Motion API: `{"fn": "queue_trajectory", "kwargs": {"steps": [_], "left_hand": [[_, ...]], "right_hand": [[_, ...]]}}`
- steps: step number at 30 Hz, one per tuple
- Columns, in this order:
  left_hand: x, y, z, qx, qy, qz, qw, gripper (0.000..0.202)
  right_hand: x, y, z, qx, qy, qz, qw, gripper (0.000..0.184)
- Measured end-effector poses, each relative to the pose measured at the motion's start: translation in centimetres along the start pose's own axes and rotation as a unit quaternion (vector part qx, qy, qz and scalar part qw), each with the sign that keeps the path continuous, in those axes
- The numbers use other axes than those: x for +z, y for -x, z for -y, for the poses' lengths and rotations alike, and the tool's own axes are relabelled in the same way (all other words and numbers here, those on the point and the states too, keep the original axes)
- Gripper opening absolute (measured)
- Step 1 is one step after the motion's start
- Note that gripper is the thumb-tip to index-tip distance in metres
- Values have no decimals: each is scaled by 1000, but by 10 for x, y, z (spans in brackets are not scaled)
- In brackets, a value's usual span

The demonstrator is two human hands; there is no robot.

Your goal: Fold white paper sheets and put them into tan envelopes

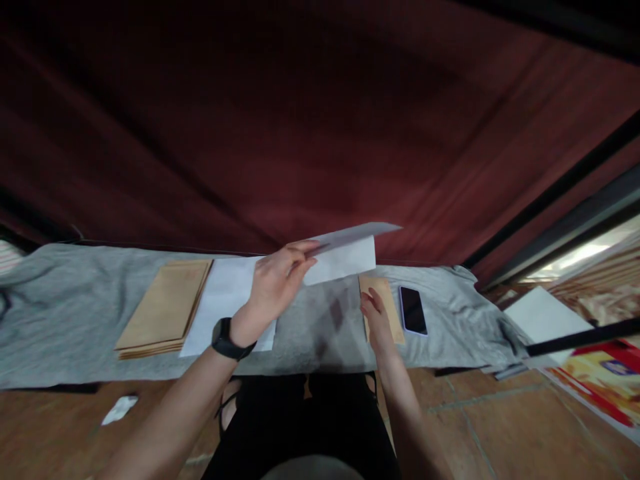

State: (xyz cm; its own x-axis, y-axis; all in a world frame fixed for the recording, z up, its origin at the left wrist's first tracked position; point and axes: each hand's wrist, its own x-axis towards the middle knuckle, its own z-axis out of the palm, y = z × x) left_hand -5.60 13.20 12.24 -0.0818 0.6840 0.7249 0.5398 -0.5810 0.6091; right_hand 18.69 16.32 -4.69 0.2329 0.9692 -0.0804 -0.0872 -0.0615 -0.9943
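My left hand (pixel 277 283), with a black watch on the wrist, is closed on the edge of a folded white sheet of paper (pixel 345 253) and holds it in the air above the grey cloth (pixel 60 307). My right hand (pixel 376 320) rests with fingers flat on a single brown envelope (pixel 387 293) lying on the cloth. A stack of brown envelopes (pixel 167 307) lies to the left, and a pile of white sheets (pixel 220 300) sits beside it under my left wrist.
A dark phone (pixel 413 310) lies right of the single envelope. A dark red curtain (pixel 300 133) hangs behind the cloth. White paper (pixel 545 317) and a colourful printed sheet (pixel 605 377) lie at the right. A scrap of white paper (pixel 119 409) is on the brown floor.
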Motion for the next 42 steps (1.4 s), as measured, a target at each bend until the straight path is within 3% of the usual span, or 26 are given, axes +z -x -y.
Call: {"fn": "queue_trajectory", "kwargs": {"steps": [3, 5, 8, 12, 15, 20, 24, 27, 30, 34, 39, 42], "left_hand": [[10, 21, -4, 41, -8, 140, 989, 15], [16, 56, 5, 44, -4, 213, 976, 12], [16, 121, 25, 77, -47, 322, 943, 21], [7, 189, 49, 118, -129, 399, 900, 32], [6, 211, 63, 122, -135, 407, 895, 30], [13, 209, 79, 92, -133, 405, 900, 29], [17, 204, 76, 42, -115, 403, 907, 28], [15, 201, 69, -3, -75, 403, 912, 28], [22, 187, 68, -64, -33, 395, 916, 28], [63, 155, 83, -73, -75, 364, 925, 39], [132, 136, 115, -12, -147, 396, 907, 46], [149, 135, 138, 4, -175, 393, 903, 48]], "right_hand": [[5, 2, -2, 20, -53, 74, 996, 57], [2, 6, -4, 48, -92, 119, 987, 53], [-11, 15, -9, 81, -121, 134, 980, 55], [-29, 34, -27, 112, -105, 132, 979, 57], [-33, 47, -47, 115, -54, 119, 985, 47], [-28, 53, -72, 85, -17, 58, 995, 58], [-31, 55, -72, -14, 85, 54, 995, 55], [-37, 60, -70, -113, 202, 62, 971, 40], [-42, 64, -72, -164, 258, 87, 948, 34], [-42, 63, -79, -181, 261, 88, 944, 33], [-41, 57, -83, -189, 258, 76, 945, 31], [-44, 55, -86, -183, 240, 81, 950, 30]]}}
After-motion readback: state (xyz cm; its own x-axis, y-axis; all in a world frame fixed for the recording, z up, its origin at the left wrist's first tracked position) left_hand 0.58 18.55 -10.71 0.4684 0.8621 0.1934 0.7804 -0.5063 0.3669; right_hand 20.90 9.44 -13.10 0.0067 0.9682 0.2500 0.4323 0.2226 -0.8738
